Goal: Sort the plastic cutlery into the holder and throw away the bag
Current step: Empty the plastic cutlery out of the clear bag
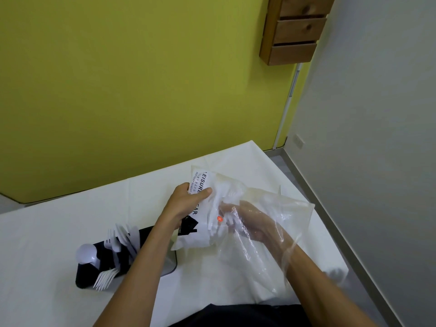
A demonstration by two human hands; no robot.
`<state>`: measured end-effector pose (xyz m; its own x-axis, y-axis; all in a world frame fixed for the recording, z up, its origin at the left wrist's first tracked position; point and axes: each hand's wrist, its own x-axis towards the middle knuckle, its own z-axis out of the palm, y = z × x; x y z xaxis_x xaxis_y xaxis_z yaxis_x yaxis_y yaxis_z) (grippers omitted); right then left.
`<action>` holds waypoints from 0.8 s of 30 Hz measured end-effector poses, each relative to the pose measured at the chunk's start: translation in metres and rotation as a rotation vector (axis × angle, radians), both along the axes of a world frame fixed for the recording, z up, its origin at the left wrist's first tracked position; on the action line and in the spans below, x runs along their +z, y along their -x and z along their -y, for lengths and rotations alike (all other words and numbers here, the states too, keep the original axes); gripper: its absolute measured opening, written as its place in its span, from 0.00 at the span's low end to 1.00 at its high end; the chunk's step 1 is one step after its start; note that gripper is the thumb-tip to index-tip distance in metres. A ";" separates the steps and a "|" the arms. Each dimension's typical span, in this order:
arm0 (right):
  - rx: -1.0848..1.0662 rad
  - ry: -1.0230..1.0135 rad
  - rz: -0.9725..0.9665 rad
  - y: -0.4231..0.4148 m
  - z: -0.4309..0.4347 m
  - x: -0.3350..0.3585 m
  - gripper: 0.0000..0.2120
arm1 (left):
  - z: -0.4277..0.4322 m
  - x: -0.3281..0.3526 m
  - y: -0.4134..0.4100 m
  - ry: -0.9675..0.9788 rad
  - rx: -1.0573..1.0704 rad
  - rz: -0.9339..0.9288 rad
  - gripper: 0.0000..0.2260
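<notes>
A clear plastic bag [280,215] with a white printed label is held above the table. My left hand [186,201] grips the bag by its labelled end, thumb on top. My right hand [252,223] is inside the bag, seen through the film, with its fingers around white plastic cutlery [224,197] still in there. The black cutlery holder [82,279] stands at the lower left, under my left forearm. It holds white forks [105,278], a white spoon [86,253] and more white pieces [120,237].
The table [47,232] is covered with a white cloth and stands against a yellow-green wall. Its right edge drops to a grey floor [313,185]. A wooden drawer unit [297,29] hangs on the wall at the upper right.
</notes>
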<state>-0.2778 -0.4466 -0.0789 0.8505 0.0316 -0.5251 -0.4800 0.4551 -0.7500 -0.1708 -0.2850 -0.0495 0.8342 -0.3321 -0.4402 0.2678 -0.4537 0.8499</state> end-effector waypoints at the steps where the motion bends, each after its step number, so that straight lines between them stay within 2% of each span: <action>1: -0.016 -0.029 -0.020 0.001 0.001 -0.003 0.04 | 0.002 -0.001 0.002 0.007 -0.004 -0.006 0.14; 4: 0.007 -0.201 -0.071 0.002 0.002 0.002 0.09 | 0.007 -0.003 0.007 0.036 -0.090 -0.032 0.16; 6: 0.002 -0.227 -0.081 0.004 0.002 0.008 0.15 | 0.008 -0.002 0.008 0.048 -0.139 -0.052 0.12; 8: -0.013 -0.259 -0.064 0.007 0.002 0.009 0.14 | 0.009 -0.002 0.006 0.045 -0.149 -0.074 0.15; 9: -0.012 -0.220 -0.060 0.006 0.001 0.008 0.10 | 0.008 -0.003 0.004 0.039 -0.139 -0.089 0.17; 10: 0.008 -0.173 -0.046 0.005 0.002 0.003 0.09 | 0.009 -0.002 0.004 0.040 -0.137 -0.098 0.19; 11: 0.036 -0.096 -0.063 0.004 0.001 0.002 0.12 | 0.008 -0.003 0.004 0.038 -0.132 -0.100 0.19; 14: 0.009 0.033 -0.064 0.001 0.001 -0.002 0.03 | 0.007 -0.004 0.004 0.064 -0.101 -0.098 0.17; 17: -0.051 0.142 -0.053 -0.002 0.000 0.000 0.14 | 0.005 -0.006 0.005 0.119 -0.019 -0.094 0.17; 19: -0.054 0.191 -0.049 -0.003 -0.003 -0.002 0.14 | 0.004 -0.008 0.005 0.120 0.013 -0.077 0.19; 21: -0.034 0.190 -0.063 -0.004 -0.006 0.001 0.14 | 0.004 -0.008 0.004 0.106 -0.009 -0.067 0.21; 24: -0.017 0.057 -0.012 -0.003 -0.007 0.001 0.10 | 0.003 -0.005 0.006 0.081 -0.123 -0.098 0.20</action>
